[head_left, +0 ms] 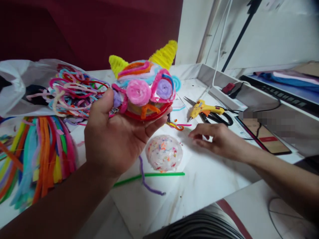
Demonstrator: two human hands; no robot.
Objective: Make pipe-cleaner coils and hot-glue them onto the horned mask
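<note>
My left hand (117, 139) is raised palm up and holds a colourful pipe-cleaner figure (146, 88) with two yellow horns, pink and purple coiled eyes and a red rim. Its fingers curl under the figure's base and its thumb presses the left side. My right hand (218, 139) rests low on the white table (211, 179), fingers stretched out and apart, holding nothing. It lies just short of a yellow glue gun (203, 108) and black-handled scissors (219, 118). A clear ball with coloured specks (163, 153) sits on the table between my hands.
Straight pipe cleaners (37, 156) lie in a heap at the left, tangled ones (72, 93) beside a white plastic bag (20, 79). Loose green (154, 175) and purple (146, 181) pieces lie near the ball. A phone (264, 136) lies at the right.
</note>
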